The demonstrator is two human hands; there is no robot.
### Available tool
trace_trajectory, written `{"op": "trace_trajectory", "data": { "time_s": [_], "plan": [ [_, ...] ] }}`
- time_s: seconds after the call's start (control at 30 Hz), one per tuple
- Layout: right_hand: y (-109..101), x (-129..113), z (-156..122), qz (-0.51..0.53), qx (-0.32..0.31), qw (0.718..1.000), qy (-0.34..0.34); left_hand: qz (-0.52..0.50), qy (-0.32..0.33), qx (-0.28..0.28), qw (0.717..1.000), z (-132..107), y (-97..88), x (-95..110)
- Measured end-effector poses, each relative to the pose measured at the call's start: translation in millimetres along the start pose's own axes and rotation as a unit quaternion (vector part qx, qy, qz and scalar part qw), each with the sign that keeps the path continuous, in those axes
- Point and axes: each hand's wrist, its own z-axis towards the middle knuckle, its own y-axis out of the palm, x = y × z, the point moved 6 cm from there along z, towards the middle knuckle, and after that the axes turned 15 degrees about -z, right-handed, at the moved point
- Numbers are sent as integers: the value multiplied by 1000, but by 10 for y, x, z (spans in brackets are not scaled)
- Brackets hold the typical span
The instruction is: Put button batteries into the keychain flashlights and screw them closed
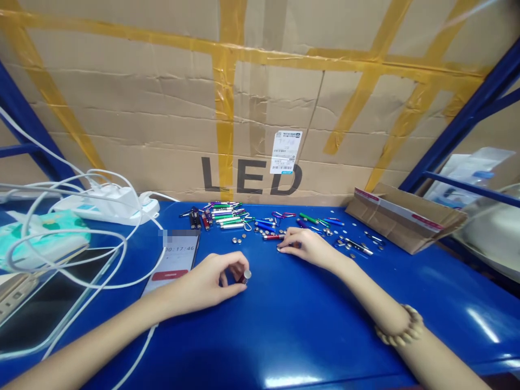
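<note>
My left hand is closed round a small dark red mini flashlight part, mostly hidden by the fingers. A round silver button cell shows at its fingertips. My right hand reaches to the back of the blue table, thumb and fingers pinched at a small silver button cell. Just behind those fingertips lies a red mini flashlight. Loose button cells lie between the hands. Several green and silver mini flashlights are piled at the back, with blue ones beside them.
A phone with a running timer lies beside my left forearm. White cables, a power strip and a tablet fill the left. An open cardboard tray stands back right. A large LED carton walls the back.
</note>
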Motion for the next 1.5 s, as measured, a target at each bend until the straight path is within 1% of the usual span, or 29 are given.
{"op": "trace_trajectory", "data": {
  "time_s": [0.13, 0.3, 0.47, 0.57, 0.67, 0.8, 0.87, 0.93, 1.0, 1.1, 1.17, 1.23, 1.3, 1.5],
  "plan": [
    [18, -53, 18, 17, 7, 1000, -10, -7, -4, 26, 1000, -1, 48, -15],
    [39, -90, 31, 40, 30, 999, -14, -106, -23, 25, 994, 0, 159, -34],
    [65, -65, 44, 62, 35, 997, -2, -196, -58, 14, 979, -3, 251, -89],
    [87, -54, 49, 84, 27, 996, 14, -256, -81, 14, 963, 0, 263, -128],
    [109, -61, 53, 104, 15, 994, 26, -286, -86, 10, 954, 10, 259, -147],
    [107, -120, 59, 114, 10, 993, 14, -288, -80, -4, 954, 22, 248, -145],
    [70, -185, 57, 105, 25, 994, 7, -276, -84, -10, 957, 22, 239, -141],
    [-4, -282, 47, 99, 56, 994, 5, -261, -82, -19, 962, 20, 233, -128],
    [-110, -410, 20, 112, 103, 988, 5, -246, -73, -30, 966, 17, 229, -112],
    [-286, -634, -48, 156, 175, 972, -11, -225, -65, -39, 971, 11, 225, -105],
    [-367, -765, -96, 172, 200, 964, -29, -215, -64, -42, 974, 10, 223, -111],
    [-407, -854, -133, 171, 208, 962, -45, -202, -62, -42, 976, 10, 221, -117],
    [-410, -893, -157, 158, 207, 964, -57, -188, -60, -41, 980, 12, 219, -122],
    [-351, -870, -184, 127, 170, 973, -88, -184, -60, -42, 980, 17, 223, -120]
  ]
}}
